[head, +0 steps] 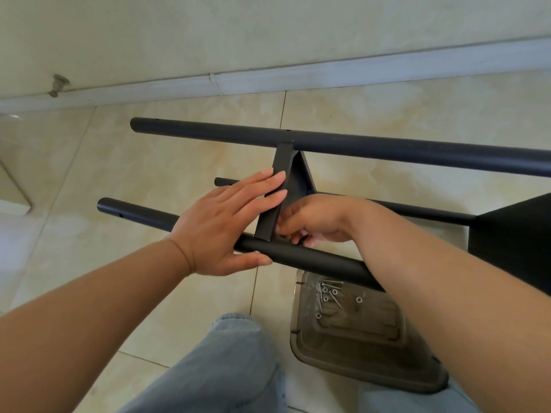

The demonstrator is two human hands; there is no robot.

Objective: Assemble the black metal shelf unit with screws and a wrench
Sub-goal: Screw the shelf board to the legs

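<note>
Black crossbar (272,201) lies under left hand (226,225), beside right hand (316,222).

Matte black shelf frame (343,143), tubes and crossbar alike. Floor (149,162) glossy cream tile, mottled beige, thin brown grout lines. Translucent grey-brown tray (343,359) holds silver screws (328,290). Pale blue denim jeans (226,368). Wall (268,31) off-white.
</note>
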